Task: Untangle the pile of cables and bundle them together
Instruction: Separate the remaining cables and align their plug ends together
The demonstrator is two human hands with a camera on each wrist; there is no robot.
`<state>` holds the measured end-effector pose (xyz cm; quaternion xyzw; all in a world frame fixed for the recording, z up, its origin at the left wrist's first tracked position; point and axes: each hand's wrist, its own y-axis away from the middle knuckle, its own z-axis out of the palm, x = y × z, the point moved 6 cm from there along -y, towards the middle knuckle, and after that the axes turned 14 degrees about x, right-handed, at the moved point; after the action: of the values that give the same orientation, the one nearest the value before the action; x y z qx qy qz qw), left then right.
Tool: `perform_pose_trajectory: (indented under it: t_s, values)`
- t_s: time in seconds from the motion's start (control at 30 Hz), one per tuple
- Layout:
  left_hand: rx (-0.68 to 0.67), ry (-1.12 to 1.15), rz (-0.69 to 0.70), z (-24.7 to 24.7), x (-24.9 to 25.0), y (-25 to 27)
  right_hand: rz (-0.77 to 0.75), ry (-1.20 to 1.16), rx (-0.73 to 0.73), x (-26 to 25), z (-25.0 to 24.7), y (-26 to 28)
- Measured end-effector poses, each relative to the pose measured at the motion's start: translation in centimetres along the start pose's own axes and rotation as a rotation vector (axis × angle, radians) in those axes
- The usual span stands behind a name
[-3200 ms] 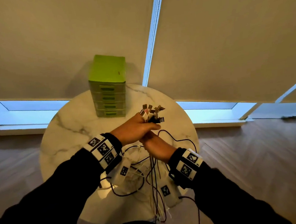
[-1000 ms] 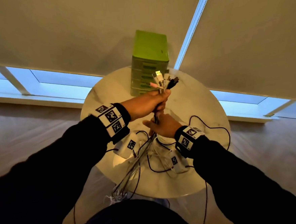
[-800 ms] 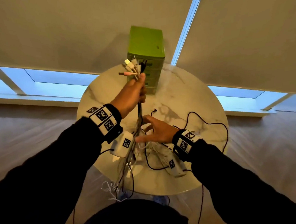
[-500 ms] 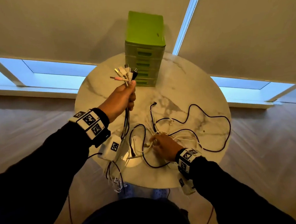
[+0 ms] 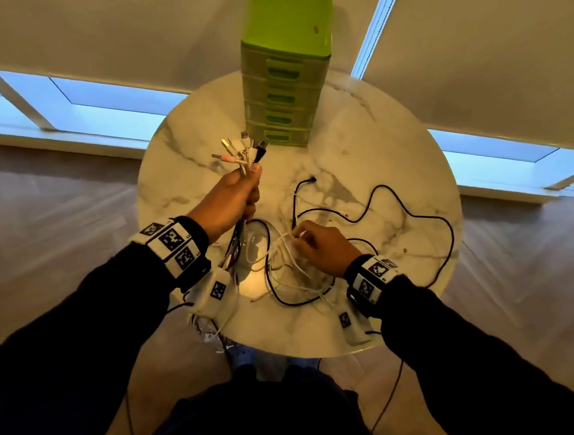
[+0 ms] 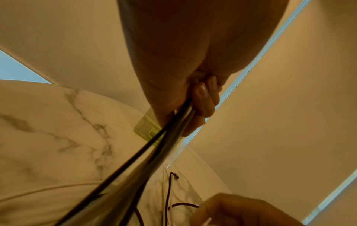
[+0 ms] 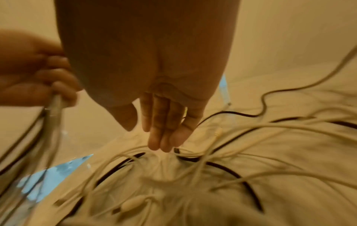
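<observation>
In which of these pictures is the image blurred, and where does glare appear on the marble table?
Head view: mostly sharp; a bright glare patch on the marble table between the wrists. Left wrist view: the held cables smear into streaks close to the lens. Right wrist view: the loose cables around the right hand are blurred, and a blue reflection lies at lower left.

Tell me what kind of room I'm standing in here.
Probably a living space or office corner at a window: a round marble table on wood flooring, drawn roller blinds over low windows, and a green drawer unit on the table.
</observation>
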<state>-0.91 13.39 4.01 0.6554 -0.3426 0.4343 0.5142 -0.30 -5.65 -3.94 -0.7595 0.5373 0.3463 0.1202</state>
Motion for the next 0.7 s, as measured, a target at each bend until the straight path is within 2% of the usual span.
perform_pose_trajectory:
  t_s: [0.1,0.2,0.27,0.33,0.4,0.5,0.7]
  values:
    - [0.027,0.024,-0.026,-0.3,-0.7,0.1,0.110,0.129,-0.049,3.8,-0.9,-0.6]
    - [0.044,0.021,-0.041,-0.3,-1.5,0.5,-0.045,0.038,-0.038,2.4,-1.0,-0.6]
    - [0.065,0.020,-0.049,-0.2,-2.1,0.8,-0.195,-0.031,-0.116,-0.3,0.1,0.0]
    - [0.096,0.011,-0.053,-0.2,-2.9,1.0,-0.303,0.070,-0.220,-1.7,2.2,0.4]
    - [0.120,0.007,-0.061,-0.2,-3.6,1.3,-0.310,0.261,-0.303,-1.4,4.2,0.0]
    - [0.150,-0.006,-0.059,-0.3,-4.1,2.0,-0.284,0.415,-0.251,-0.9,5.0,-1.4]
    - [0.211,0.030,-0.064,-0.9,-4.6,3.4,-0.390,0.590,-0.154,-1.8,6.8,-2.2]
